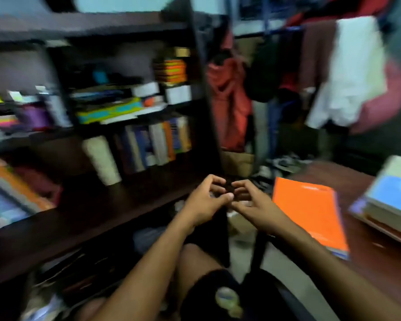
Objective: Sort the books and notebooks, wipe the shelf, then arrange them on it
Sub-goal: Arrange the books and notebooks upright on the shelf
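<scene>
The frame is motion-blurred. My left hand (204, 201) and my right hand (252, 205) meet in front of the dark wooden shelf (107, 205), fingers curled. Together they pinch a dark cloth (228, 188) that hangs down between them. The broad lower shelf board is mostly bare. A row of upright books (155, 142) stands on a higher shelf. More books (9, 193) lie flat at the left end. An orange book (310, 212) lies on the reddish table (370, 258) to the right, beside a stack of books (391, 198).
A pale cylinder (102, 158) leans on the shelf beside the upright books. Boxes and coloured notebooks (111, 110) fill the upper shelves. Clothes (229, 100) hang behind the shelf and at the right. Clutter lies on the floor.
</scene>
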Motion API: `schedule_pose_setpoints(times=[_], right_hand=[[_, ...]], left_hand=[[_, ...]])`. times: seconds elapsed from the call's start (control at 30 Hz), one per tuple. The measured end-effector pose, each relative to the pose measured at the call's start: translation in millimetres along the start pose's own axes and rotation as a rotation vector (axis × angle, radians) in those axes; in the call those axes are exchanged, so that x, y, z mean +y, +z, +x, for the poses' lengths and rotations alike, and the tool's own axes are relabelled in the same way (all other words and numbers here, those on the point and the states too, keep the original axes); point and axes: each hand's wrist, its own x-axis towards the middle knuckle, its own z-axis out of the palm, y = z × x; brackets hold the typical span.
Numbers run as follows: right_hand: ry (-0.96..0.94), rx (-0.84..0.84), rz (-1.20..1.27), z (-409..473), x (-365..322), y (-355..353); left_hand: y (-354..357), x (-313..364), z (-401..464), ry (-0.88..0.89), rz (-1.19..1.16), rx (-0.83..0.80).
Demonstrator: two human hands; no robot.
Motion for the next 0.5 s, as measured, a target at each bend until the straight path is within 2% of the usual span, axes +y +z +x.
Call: schedule_pose_setpoints(times=[0.07, 0.23, 0.3, 0.37, 0.43, 0.5], right_hand=[[0.09, 0.088, -0.059, -35.0, 23.9, -40.8], [0.333, 0.131, -0.25, -95.4, 66.9, -102.2], [0.424, 0.174, -0.354, -111.6, 90.9, -116.1], [0.557, 0.202, -0.434, -120.8, 111.6, -123.6], [0.638, 0.222, -0.389, -121.2, 126.2, -121.8], [0.638, 0.227, -0.382, -113.9, 137.6, -110.8]], left_hand=[[55.6, 14.6, 9.8, 0.059, 0.049, -0.156], [148.3, 25.2, 15.2, 0.093, 0.176, -0.381], [162.2, 18.0, 17.5, 0.093, 0.306, -0.387], [164.7, 7.6, 22.5, 0.078, 0.4, -0.326], [163.9, -3.1, 25.3, 0.014, 0.343, -0.28], [166.2, -10.3, 26.1, -0.057, 0.272, -0.255]])
